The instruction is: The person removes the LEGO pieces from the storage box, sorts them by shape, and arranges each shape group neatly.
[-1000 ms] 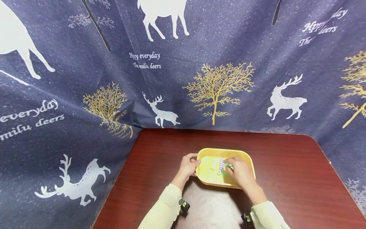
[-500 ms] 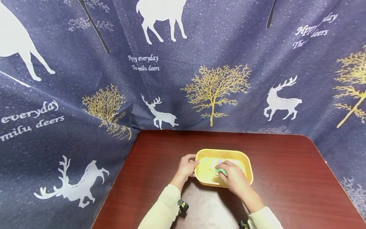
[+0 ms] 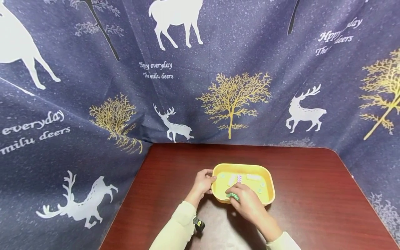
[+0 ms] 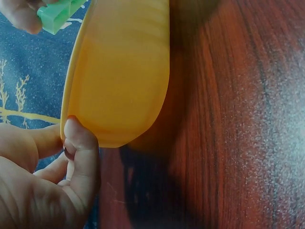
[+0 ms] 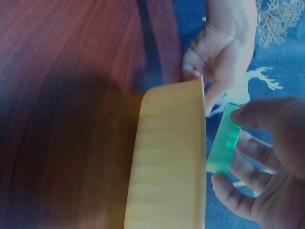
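Observation:
My left hand (image 3: 203, 182) grips the rim at the left end of a yellow plastic tub (image 4: 119, 81), thumb and fingers on either side of the edge. In my right hand (image 3: 247, 201) is a green toy building brick (image 5: 224, 140), pinched between thumb and fingers over the tub's near rim. The left wrist view catches the brick's hollow underside. Inside the tub lie a purple studded brick (image 3: 239, 178), a pale brick (image 3: 232, 180), another pale long brick (image 3: 253, 177) and small round green pieces (image 3: 262, 185). My right hand hides part of the tub's near side.
The tub stands on a dark red wood-grain table (image 3: 309, 194), with bare surface on both sides of it. A blue cloth (image 3: 181, 86) printed with deer and trees hangs behind the table and along its left side.
My right hand has moved left and nearer, carrying the green brick from the tub's middle to its near rim. Pieces at the tub's right are uncovered. My left hand keeps its grip.

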`<action>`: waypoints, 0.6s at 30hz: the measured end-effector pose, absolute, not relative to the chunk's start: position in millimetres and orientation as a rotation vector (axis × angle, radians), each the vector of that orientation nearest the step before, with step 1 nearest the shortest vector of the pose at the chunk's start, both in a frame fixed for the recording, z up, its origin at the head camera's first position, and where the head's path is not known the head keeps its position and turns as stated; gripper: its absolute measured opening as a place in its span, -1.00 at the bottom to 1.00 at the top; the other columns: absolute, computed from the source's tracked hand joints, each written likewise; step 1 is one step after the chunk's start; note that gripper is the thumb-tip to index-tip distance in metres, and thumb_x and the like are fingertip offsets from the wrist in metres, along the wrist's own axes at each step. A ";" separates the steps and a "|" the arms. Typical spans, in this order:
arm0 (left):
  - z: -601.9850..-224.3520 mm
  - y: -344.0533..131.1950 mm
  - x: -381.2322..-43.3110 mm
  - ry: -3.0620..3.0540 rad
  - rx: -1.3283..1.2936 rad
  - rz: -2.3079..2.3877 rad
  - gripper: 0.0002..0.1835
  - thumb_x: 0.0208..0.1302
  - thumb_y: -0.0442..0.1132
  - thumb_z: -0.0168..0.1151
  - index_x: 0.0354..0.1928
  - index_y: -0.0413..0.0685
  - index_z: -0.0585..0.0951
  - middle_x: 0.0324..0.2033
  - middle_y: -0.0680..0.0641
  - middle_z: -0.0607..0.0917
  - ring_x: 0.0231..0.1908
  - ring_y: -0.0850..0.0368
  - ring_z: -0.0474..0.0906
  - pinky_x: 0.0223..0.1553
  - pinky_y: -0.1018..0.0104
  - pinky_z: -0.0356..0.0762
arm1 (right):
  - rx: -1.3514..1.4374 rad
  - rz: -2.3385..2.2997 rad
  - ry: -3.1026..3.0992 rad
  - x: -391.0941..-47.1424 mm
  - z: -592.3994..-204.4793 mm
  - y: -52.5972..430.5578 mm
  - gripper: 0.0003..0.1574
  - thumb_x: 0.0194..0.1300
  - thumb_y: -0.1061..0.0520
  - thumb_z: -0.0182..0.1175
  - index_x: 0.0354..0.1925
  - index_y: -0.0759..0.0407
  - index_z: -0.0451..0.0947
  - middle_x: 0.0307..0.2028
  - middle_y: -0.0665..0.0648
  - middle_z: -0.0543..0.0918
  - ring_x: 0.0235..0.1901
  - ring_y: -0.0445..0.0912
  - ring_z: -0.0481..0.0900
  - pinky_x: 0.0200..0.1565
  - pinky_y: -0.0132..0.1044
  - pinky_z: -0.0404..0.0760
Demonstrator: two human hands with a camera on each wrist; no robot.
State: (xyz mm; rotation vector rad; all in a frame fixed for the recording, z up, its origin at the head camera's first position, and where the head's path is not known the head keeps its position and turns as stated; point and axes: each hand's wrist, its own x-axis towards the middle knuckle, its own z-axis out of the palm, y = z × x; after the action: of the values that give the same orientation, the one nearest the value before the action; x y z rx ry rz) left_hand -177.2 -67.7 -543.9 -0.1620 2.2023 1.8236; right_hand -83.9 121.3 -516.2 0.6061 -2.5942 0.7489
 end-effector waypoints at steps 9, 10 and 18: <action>-542.7 -68.1 -176.4 2.204 -0.136 1.823 -0.60 0.41 -0.35 0.25 0.25 -0.26 0.54 -0.36 -0.09 0.56 -0.57 0.08 0.58 -0.76 0.45 0.55 | 0.683 0.751 -2.576 -72.6 -516.2 109.4 -0.69 -0.02 0.26 0.48 -0.24 -0.02 0.76 -0.26 -0.13 0.70 -0.21 -0.17 0.65 -0.11 -0.20 0.74; -542.8 -68.2 -176.5 2.199 -0.131 1.827 -0.60 0.41 -0.35 0.25 0.25 -0.26 0.54 -0.36 -0.09 0.56 -0.57 0.08 0.59 -0.76 0.45 0.55 | 0.690 0.751 -2.571 -71.6 -516.7 108.1 -0.69 -0.02 0.26 0.47 -0.24 -0.02 0.77 -0.27 -0.14 0.70 -0.22 -0.18 0.65 -0.12 -0.21 0.74; -543.2 -69.4 -178.4 2.189 -0.126 1.828 -0.57 0.41 -0.34 0.25 0.27 -0.28 0.53 -0.33 -0.17 0.61 -0.60 0.10 0.58 -0.76 0.45 0.54 | 0.738 0.746 -2.549 -65.7 -519.1 99.0 -0.69 -0.02 0.24 0.49 -0.26 -0.07 0.77 -0.28 -0.16 0.70 -0.24 -0.20 0.63 -0.14 -0.26 0.73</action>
State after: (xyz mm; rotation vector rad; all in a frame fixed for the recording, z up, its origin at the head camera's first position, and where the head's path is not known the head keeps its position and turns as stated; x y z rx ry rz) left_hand -178.4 -69.4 -543.2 -0.1261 2.1892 1.8277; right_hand -65.7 99.0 -519.1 0.7380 -2.5485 0.7455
